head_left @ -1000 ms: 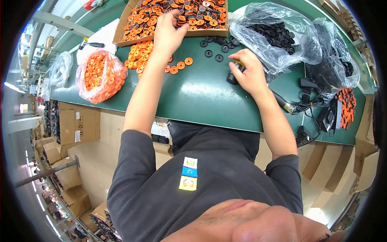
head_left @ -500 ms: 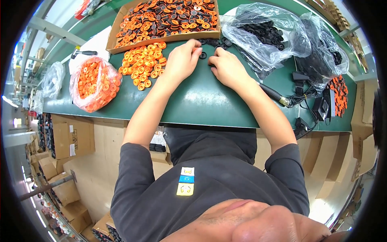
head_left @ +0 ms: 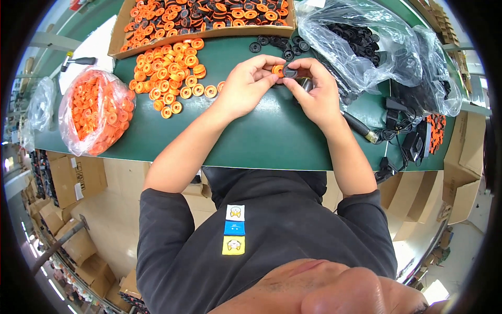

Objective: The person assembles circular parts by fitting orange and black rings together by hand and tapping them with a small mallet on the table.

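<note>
My left hand (head_left: 244, 88) pinches a small orange round part (head_left: 277, 70) between thumb and fingers. Facing it, my right hand (head_left: 320, 93) is closed on a black round part (head_left: 289, 73). The two pieces meet or nearly meet above the green table (head_left: 246, 144); whether they are joined I cannot tell. Left of my hands spreads a pile of loose orange round parts (head_left: 167, 73). Several loose black round parts (head_left: 288, 54) lie just beyond my fingers.
A cardboard tray (head_left: 209, 35) of orange-and-black pieces stands at the back. A plastic bag of orange parts (head_left: 97, 112) sits left. To the right are a clear bag (head_left: 389, 76) with black parts, a black-handled tool (head_left: 358, 125) and tangled cables (head_left: 392, 131).
Both hands have come closer together and toward me from the black parts. The orange part and the black part now show in my fingers. The whole view has shifted slightly.
</note>
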Motion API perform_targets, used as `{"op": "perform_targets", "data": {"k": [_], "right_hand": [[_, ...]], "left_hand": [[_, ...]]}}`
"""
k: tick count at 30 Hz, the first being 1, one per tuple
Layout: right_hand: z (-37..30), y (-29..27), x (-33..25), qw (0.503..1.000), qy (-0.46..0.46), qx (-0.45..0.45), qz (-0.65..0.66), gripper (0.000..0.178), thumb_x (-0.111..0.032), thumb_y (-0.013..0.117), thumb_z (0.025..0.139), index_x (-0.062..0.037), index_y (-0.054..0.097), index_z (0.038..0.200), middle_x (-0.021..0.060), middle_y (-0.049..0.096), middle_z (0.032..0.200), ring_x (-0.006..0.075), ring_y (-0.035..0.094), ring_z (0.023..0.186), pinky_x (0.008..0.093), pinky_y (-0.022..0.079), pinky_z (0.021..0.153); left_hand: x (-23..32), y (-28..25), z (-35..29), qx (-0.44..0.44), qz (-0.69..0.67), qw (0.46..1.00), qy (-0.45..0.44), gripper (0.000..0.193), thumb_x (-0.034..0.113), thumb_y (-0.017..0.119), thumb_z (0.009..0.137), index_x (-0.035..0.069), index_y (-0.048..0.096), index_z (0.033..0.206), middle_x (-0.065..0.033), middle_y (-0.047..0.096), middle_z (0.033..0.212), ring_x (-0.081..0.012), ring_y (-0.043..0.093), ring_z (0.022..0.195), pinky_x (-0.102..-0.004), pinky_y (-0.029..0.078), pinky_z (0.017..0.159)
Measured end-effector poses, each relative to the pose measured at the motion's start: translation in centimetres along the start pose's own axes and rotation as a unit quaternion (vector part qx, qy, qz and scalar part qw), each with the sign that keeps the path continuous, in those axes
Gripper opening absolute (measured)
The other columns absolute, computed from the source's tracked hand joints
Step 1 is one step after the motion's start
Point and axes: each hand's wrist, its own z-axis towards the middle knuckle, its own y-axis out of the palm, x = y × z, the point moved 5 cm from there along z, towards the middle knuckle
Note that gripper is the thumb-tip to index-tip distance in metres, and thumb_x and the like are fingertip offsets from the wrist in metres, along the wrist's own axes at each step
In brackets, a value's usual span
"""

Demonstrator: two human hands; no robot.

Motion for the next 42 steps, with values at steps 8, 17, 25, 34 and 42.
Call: {"op": "perform_targets", "data": {"k": [8,17,25,34,42], "right_hand": [[0.1,-0.7,-0.6,0.995,-0.051,0.006,-0.084,0.04,-0.004,0.076,0.081,-0.002,0.064,0.119,0.014,0.07,0.104,0.0243,0.07,0.086,0.0338,0.056,0.078],[0.4,-1.2,-1.5,0.987,-0.111,-0.015,-0.117,0.034,-0.004,0.078,0.077,-0.0005,0.069,0.11,0.0135,0.068,0.103,0.0297,0.067,0.094,0.0351,0.054,0.082],[0.1,-1.1,-1.5,0.988,-0.107,-0.023,-0.107,0.035,-0.005,0.079,0.077,-0.0025,0.07,0.111,0.0123,0.067,0.104,0.0287,0.067,0.095,0.0345,0.054,0.081],[-0.1,-0.8,-2.0,0.984,-0.122,-0.032,-0.13,0.035,-0.006,0.078,0.077,-0.002,0.07,0.111,0.0117,0.066,0.101,0.0286,0.066,0.092,0.0348,0.054,0.079],[-0.2,-0.6,-1.9,0.984,-0.113,-0.021,-0.133,0.034,-0.007,0.079,0.076,-0.0014,0.07,0.108,0.0108,0.066,0.099,0.0289,0.066,0.089,0.0354,0.055,0.076]], "left_hand": [[0.7,0.3,-0.3,-0.014,-0.045,0.999,-0.015,0.032,0.0,0.059,0.097,-0.005,0.057,0.128,-0.0112,0.067,0.114,-0.0147,0.066,0.102,-0.0278,0.053,0.094],[0.6,0.6,-0.6,0.0,-0.035,0.998,-0.046,0.028,0.0,0.056,0.098,-0.006,0.056,0.126,-0.0112,0.068,0.111,-0.0146,0.066,0.1,-0.0269,0.053,0.091],[0.5,0.8,-0.8,-0.007,0.002,1.0,-0.022,0.033,-0.001,0.055,0.098,-0.007,0.054,0.131,-0.0111,0.067,0.115,-0.0148,0.065,0.104,-0.028,0.052,0.093],[0.4,0.8,-1.0,0.002,0.01,1.0,-0.021,0.032,-0.003,0.053,0.098,-0.006,0.055,0.129,-0.011,0.066,0.115,-0.015,0.064,0.105,-0.0271,0.052,0.093],[0.8,1.1,-1.0,0.003,0.023,1.0,-0.021,0.03,-0.004,0.051,0.098,-0.007,0.056,0.127,-0.0119,0.067,0.114,-0.0152,0.065,0.106,-0.0278,0.052,0.095]]}}
